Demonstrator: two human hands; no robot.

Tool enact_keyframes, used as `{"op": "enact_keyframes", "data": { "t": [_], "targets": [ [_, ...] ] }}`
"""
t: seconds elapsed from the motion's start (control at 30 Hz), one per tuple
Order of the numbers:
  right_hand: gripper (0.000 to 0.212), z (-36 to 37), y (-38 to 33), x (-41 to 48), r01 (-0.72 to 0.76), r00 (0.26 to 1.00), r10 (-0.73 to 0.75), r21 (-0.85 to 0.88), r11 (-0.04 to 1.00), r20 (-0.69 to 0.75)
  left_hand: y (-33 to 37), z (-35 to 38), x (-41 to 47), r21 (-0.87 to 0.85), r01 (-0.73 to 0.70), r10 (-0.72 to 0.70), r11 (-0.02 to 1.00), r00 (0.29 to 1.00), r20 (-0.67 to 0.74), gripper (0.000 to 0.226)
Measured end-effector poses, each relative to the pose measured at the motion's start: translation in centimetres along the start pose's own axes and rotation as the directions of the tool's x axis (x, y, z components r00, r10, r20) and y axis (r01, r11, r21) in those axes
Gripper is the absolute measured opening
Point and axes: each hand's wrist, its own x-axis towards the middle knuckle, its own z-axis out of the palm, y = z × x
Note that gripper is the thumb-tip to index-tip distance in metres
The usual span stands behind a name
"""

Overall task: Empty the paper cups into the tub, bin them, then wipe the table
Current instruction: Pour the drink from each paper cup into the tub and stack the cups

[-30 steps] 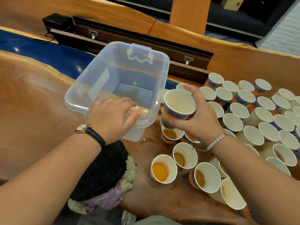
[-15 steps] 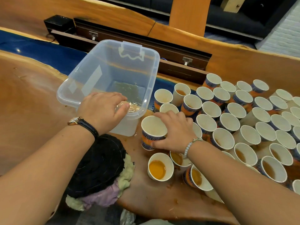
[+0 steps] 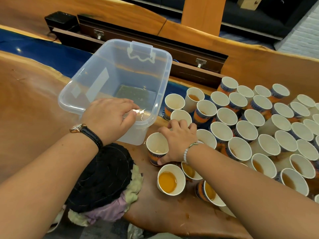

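A clear plastic tub (image 3: pixel 103 78) stands on the wooden table (image 3: pixel 31 107) with a thin layer of liquid in its bottom. My left hand (image 3: pixel 110 118) grips the tub's near rim. My right hand (image 3: pixel 178 144) holds an almost empty paper cup (image 3: pixel 155 145) that stands upright on the table just right of the tub's near corner. Several more paper cups (image 3: pixel 246 130) crowd the table to the right, most looking empty. A few near my right forearm hold orange liquid, one of them a cup (image 3: pixel 170 181) in front.
A heap of black, purple and pale cloths (image 3: pixel 101 180) lies at the table's near edge under my left forearm. Orange drips (image 3: pixel 186 215) spot the wood near the cups. A dark wooden rail (image 3: pixel 155 44) runs behind the tub.
My right hand brought the cup down from beside the tub's rim and set it upright on the table. My left hand stayed on the tub's rim.
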Motion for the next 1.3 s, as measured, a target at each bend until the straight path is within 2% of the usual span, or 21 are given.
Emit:
{"op": "enact_keyframes", "data": {
  "t": [0.2, 0.27, 0.33, 0.4, 0.47, 0.5, 0.7, 0.87, 1.07, 1.3],
  "targets": [
    [0.104, -1.7, 1.7, -0.8, 0.046, 0.997, -0.051, 0.089, 0.995, 0.059, 0.5, 0.2, 0.4, -0.023, 0.001, -0.001, 1.0, 1.0, -0.001, 0.064],
    [0.104, -3.3, 3.1, -0.9, 0.026, 0.998, -0.036, 0.192, 0.981, 0.049, 0.6, 0.3, 0.5, -0.028, -0.005, 0.005, 1.0, 1.0, -0.005, 0.065],
    [0.094, -4.6, 4.9, -0.1, -0.053, 0.997, 0.067, 0.371, 0.927, -0.024, 0.7, 0.4, 0.7, -0.021, -0.009, 0.009, 1.0, 1.0, -0.005, 0.063],
    [0.079, -5.0, 6.7, 1.7, -0.157, 0.963, 0.238, 0.455, 0.876, -0.125, 0.8, 0.5, 0.7, -0.008, -0.012, 0.011, 1.0, 1.0, -0.005, 0.061],
    [0.076, -5.0, 7.7, 4.0, -0.252, 0.921, 0.356, 0.458, 0.853, -0.155, 0.8, 0.5, 0.6, 0.003, -0.012, 0.012, 1.0, 1.0, -0.012, 0.059],
    [0.079, -4.8, 7.8, 5.3, -0.271, 0.918, 0.369, 0.449, 0.851, -0.145, 0.8, 0.6, 0.7, 0.008, -0.014, 0.014, 1.0, 1.0, -0.015, 0.059],
    [0.093, -2.9, 6.2, 11.0, -0.287, 0.947, 0.316, 0.289, 0.913, -0.056, 0.5, 0.9, 0.8, 0.033, -0.032, 0.034, 0.999, 0.999, -0.038, 0.052],
    [0.084, -2.2, 6.1, 12.2, -0.318, 0.934, 0.357, 0.378, 0.869, -0.034, 0.4, 1.0, 0.7, 0.031, -0.006, 0.007, 1.0, 0.999, -0.036, 0.05],
    [0.078, -4.0, 7.3, 10.3, -0.254, 0.873, 0.45, 0.612, 0.749, -0.189, 0.3, 1.2, 0.6, 0.025, 0.006, -0.005, 1.0, 0.999, -0.038, 0.051],
    [0.075, -8.0, 8.4, 6.8, -0.079, 0.765, 0.499, 0.71, 0.7, -0.407, 0.3, 1.3, 1.1, 0.024, 0.002, -0.001, 1.0, 0.999, -0.038, 0.052]
  ]
}}
